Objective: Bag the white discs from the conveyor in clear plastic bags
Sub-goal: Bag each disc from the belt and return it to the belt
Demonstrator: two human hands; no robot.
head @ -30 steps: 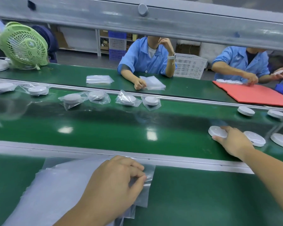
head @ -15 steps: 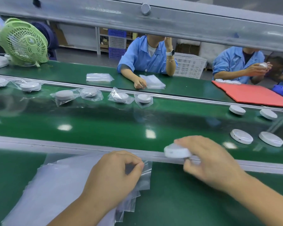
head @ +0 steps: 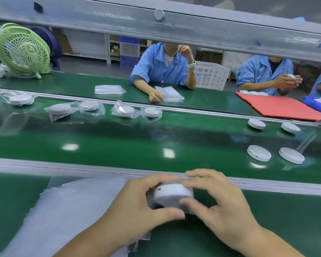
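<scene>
Right hand (head: 222, 206): fingers grip white disc (head: 171, 194) over bag stack (head: 63, 210).
Left hand (head: 137, 206): fingers curl round it too (blurred).

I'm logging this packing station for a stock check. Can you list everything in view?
conveyor belt: one, green, across the middle
held disc: one, white, over the near table
bare discs: four, white, on the belt's right
bagged discs: at least five, white in clear plastic, along the belt's far edge
clear bags: one stack, clear, near table, left
bag piles: two, clear, far table
fan: one, green, far left
mat: one, red, far table's right
crate: one, white, behind the far table
workers: two, blue coats, seated opposite
left hand: one, curled round the held disc
right hand: one, pinching the held disc
</scene>
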